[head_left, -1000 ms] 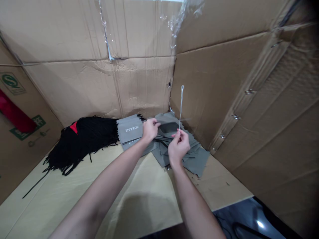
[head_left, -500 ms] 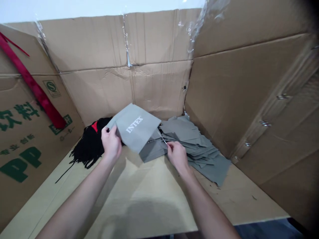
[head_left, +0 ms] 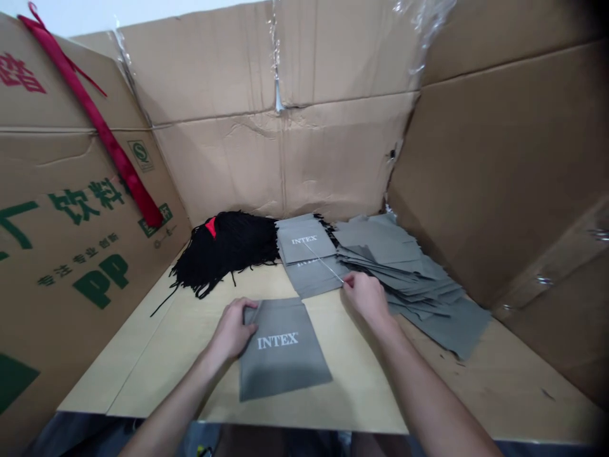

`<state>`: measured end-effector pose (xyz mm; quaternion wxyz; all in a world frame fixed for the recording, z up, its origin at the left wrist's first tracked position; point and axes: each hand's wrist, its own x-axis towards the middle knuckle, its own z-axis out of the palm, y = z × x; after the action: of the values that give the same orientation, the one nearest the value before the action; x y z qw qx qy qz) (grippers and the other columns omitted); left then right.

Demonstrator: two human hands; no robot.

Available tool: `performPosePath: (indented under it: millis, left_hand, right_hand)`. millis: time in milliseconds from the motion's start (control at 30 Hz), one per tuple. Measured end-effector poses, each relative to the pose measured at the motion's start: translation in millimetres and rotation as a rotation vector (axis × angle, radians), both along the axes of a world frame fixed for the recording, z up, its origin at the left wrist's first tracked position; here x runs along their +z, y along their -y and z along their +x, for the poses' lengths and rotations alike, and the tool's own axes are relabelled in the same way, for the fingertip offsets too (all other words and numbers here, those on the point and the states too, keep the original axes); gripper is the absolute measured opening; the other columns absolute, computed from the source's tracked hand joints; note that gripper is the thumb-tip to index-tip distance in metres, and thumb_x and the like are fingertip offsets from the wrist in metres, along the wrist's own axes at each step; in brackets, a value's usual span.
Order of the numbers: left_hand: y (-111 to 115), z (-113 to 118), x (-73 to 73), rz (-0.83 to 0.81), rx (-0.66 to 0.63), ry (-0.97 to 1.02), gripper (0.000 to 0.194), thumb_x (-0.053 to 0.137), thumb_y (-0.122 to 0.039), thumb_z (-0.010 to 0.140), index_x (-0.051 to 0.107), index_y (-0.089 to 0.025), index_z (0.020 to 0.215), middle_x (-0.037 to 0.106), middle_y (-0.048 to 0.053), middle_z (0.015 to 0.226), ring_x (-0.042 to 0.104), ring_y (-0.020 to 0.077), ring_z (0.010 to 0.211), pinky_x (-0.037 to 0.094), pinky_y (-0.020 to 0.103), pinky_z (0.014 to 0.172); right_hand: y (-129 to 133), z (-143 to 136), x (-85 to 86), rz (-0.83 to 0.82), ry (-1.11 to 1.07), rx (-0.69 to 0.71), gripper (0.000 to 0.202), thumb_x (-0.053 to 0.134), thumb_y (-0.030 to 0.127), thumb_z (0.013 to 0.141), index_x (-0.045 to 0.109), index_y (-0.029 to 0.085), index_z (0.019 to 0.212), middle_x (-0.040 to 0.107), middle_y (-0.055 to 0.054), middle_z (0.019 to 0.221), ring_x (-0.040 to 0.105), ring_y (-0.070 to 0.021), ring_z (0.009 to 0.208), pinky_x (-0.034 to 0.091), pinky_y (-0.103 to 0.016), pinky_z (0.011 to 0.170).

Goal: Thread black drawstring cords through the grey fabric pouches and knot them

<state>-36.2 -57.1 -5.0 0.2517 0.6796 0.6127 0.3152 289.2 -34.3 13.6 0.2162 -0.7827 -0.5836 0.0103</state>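
A flat grey fabric pouch [head_left: 280, 365] printed INTEX lies on the table in front of me. My left hand [head_left: 236, 327] grips its upper left corner between thumb and fingers. In my right hand [head_left: 366, 295] is a thin metal rod [head_left: 326, 264], pinched near one end. The rod's far end lies across grey INTEX pouches [head_left: 307, 240] stacked at the back of the table. Nothing hangs from the rod that I can make out.
Beside my right hand spreads a heap of grey pouches [head_left: 404, 266]. A pile of black cords [head_left: 233, 244] with a red scrap lies at the back left. Cardboard walls [head_left: 333, 158] enclose the table [head_left: 190, 336]. A red ribbon [head_left: 121, 162] hangs on the left wall.
The raised INTEX pouch has come down and toward me, and now lies flat on the table with my left hand on it. The rod now points at the stacked pouches. My view has shifted left.
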Motion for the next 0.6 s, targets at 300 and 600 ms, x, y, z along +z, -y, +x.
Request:
performPosePath:
  millis: [300, 600]
  left_hand:
    - [-80.2, -46.6, 7.4, 0.182, 0.364, -0.472, 0.042, 0.063, -0.037, 0.08, 0.059, -0.014, 0.115, 0.055, 0.017, 0.122, 0.051, 0.0336, 0.108, 0.041, 0.041, 0.091]
    - [-121.4, -97.6, 3.4, 0.249, 0.367, -0.268, 0.018, 0.064, -0.023, 0.081, 0.074, -0.018, 0.095, 0.071, 0.013, 0.096, 0.058, 0.0314, 0.104, 0.044, 0.041, 0.092]
  right_hand:
    - [-12.9, 11.7, -10.4, 0.066, 0.062, 0.036, 0.019, 0.056, 0.026, 0.082, 0.071, 0.022, 0.091, 0.076, -0.007, 0.086, 0.069, -0.0244, 0.08, 0.043, -0.031, 0.062]
    - [-18.6, 14.0, -13.7, 0.083, 0.067, 0.074, 0.024, 0.06, 0.032, 0.081, 0.069, 0.018, 0.097, 0.074, -0.007, 0.086, 0.068, -0.0246, 0.078, 0.043, -0.031, 0.062]
